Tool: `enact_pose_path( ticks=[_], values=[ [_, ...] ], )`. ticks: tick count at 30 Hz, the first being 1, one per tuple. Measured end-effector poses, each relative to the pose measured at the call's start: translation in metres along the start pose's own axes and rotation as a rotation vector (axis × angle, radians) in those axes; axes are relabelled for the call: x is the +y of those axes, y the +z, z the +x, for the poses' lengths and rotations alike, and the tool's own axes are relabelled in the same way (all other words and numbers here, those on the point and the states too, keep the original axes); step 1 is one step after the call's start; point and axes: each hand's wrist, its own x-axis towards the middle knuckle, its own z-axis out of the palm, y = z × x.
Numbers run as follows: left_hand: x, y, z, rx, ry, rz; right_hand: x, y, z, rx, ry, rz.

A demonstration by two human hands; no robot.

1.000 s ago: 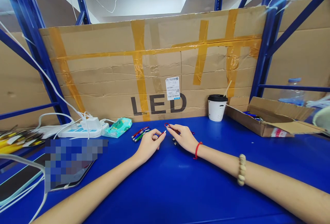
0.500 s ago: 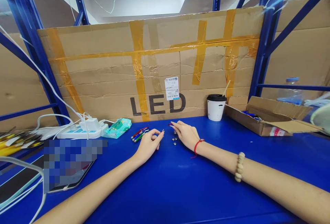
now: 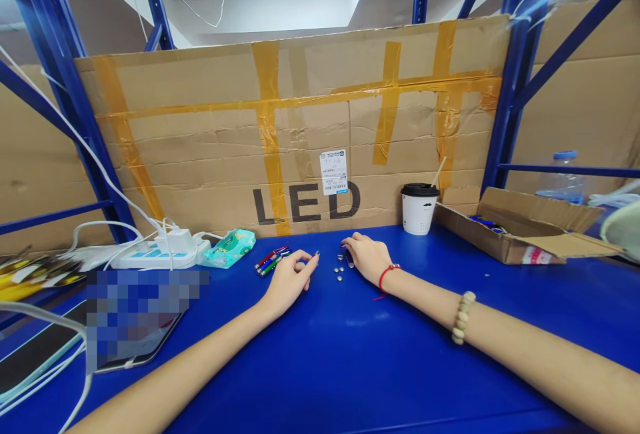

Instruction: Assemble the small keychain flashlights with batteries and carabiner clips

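Note:
On the blue table (image 3: 310, 367), my left hand (image 3: 290, 279) rests with thumb and forefinger pinched on a small thing at their tips, too tiny to make out. Just left of it lie several red, green and dark pen-like tubes (image 3: 270, 261), partly behind the hand. My right hand (image 3: 367, 257), with a red string at the wrist, is palm down with curled fingers around a small dark item, mostly hidden under them. Several small silver round pieces (image 3: 339, 279) lie between the two hands, some close to the right fingertips.
A lidded white cup (image 3: 418, 213) and an open cardboard box (image 3: 515, 241) with blue items stand at the right. Left are a tissue pack (image 3: 231, 249), a power strip (image 3: 150, 255), cables and a phone (image 3: 45, 347). A cardboard wall (image 3: 310, 134) closes the back.
My right hand has shifted slightly right, and its fingers have gone from a stretched pinch on a small red item to a downward curl. My left hand has barely moved.

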Motion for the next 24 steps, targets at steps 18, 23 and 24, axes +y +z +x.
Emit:
enact_pose_path(
  ticks=[18, 23, 24],
  values=[
    [-0.001, 0.000, 0.000, 0.003, -0.005, 0.011, 0.006, -0.004, 0.003, 0.143, -0.042, -0.087],
    [-0.003, 0.000, 0.001, 0.006, -0.002, 0.007, 0.013, -0.007, 0.006, -0.020, 0.038, -0.175],
    [-0.003, 0.000, 0.001, 0.007, -0.002, 0.006, 0.014, -0.007, 0.006, -0.061, 0.059, -0.188]
  ],
)
